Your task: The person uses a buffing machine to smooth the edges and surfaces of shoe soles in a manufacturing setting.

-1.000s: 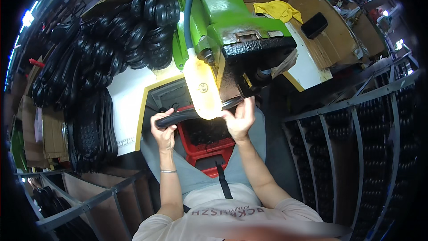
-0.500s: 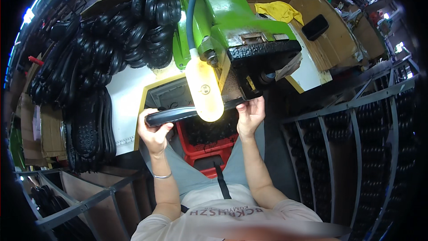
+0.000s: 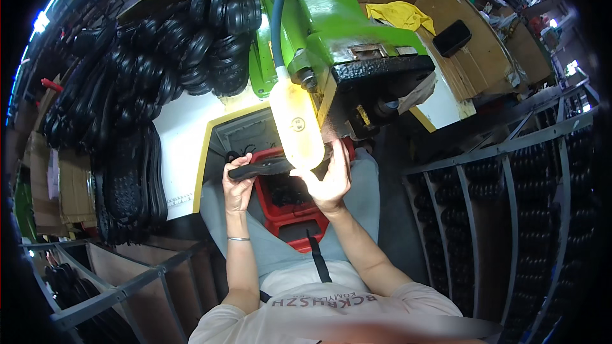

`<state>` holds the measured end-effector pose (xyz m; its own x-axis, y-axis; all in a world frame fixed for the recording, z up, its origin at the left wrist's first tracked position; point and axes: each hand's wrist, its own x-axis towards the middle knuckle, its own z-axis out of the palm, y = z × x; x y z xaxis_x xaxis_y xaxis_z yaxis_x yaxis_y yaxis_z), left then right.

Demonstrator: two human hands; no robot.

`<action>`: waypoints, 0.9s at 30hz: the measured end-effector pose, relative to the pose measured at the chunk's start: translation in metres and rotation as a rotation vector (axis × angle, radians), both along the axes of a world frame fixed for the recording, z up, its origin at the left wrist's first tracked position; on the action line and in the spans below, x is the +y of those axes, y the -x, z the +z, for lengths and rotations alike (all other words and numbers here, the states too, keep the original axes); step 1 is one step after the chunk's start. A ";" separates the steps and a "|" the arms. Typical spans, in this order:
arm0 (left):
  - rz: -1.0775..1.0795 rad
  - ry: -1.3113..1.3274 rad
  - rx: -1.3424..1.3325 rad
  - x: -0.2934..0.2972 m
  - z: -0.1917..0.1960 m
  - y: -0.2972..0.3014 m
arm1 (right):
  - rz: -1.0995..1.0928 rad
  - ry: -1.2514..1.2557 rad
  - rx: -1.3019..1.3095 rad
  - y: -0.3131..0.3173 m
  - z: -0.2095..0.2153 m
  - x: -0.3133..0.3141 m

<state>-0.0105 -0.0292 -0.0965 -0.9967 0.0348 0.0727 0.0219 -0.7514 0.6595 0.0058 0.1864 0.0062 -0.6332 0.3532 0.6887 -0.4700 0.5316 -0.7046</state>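
Note:
Between my hands, below the green machine (image 3: 325, 19), is a black shoe sole (image 3: 261, 169), edge-on and roughly level. My left hand (image 3: 238, 181) grips its left end, thumb and fingers on either face. At the other end my right hand (image 3: 329, 181) is closed around the sole, brightly lit. A glowing white lamp (image 3: 298, 127) on a blue-grey cable hangs in front and hides the sole's middle. The machine's black working head (image 3: 363, 111) is just above and right of my right hand.
Black soles (image 3: 172, 57) are piled on the white table (image 3: 182, 134) at left. A red bin (image 3: 274, 220) with dark scraps stands between my legs. Racks flank me; the right rack (image 3: 503, 216) holds soles. A yellow cloth (image 3: 401, 16) and black phone (image 3: 452, 39) lie at upper right.
The sole has come away from the machine head and turned, now showing a darker side. My left hand moved right; my right hand moved left and takes a fuller grip.

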 end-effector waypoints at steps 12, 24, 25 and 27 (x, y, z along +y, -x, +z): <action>0.308 0.864 0.453 0.037 0.058 -0.015 | 0.478 0.753 -0.107 -0.022 0.004 0.010; 0.003 0.466 0.403 0.164 0.095 -0.049 | 0.093 0.107 -0.258 0.159 0.008 0.153; 0.008 0.500 0.355 0.161 0.096 -0.049 | -0.032 -0.020 -0.367 0.189 0.010 0.161; 0.020 0.534 0.246 0.154 0.099 -0.049 | -0.120 -0.058 -0.346 0.215 0.004 0.164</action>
